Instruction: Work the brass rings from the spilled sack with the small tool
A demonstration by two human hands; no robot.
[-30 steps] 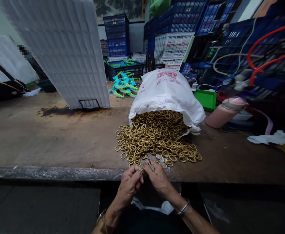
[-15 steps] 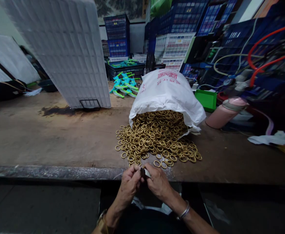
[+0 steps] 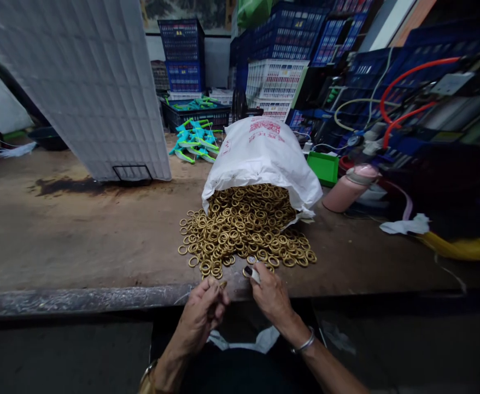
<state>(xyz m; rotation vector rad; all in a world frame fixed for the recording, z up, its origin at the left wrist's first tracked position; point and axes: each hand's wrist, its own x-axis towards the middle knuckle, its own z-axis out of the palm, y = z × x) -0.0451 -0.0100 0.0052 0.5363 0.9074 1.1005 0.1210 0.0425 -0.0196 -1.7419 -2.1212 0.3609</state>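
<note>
My left hand is closed at the table's front edge, with a brass-coloured ring pinched between thumb and fingers. My right hand grips a small white piece with a dark tip; its exact kind is not clear. That tip lies over the near rings of the pile. A heap of brass-coloured rings spills toward me out of a white woven sack with red print, which lies on its side.
The wooden table has a dark stain by a tall pale ribbed panel. Turquoise and green plastic pieces lie behind. A pink bottle, a green tray and red hoses are at right. Stacked crates stand at the back.
My hands have moved apart: the left goes left with a ring, the right tilts forward over the pile with the dark-tipped piece. The whole view has shifted, with the scene now further left.
</note>
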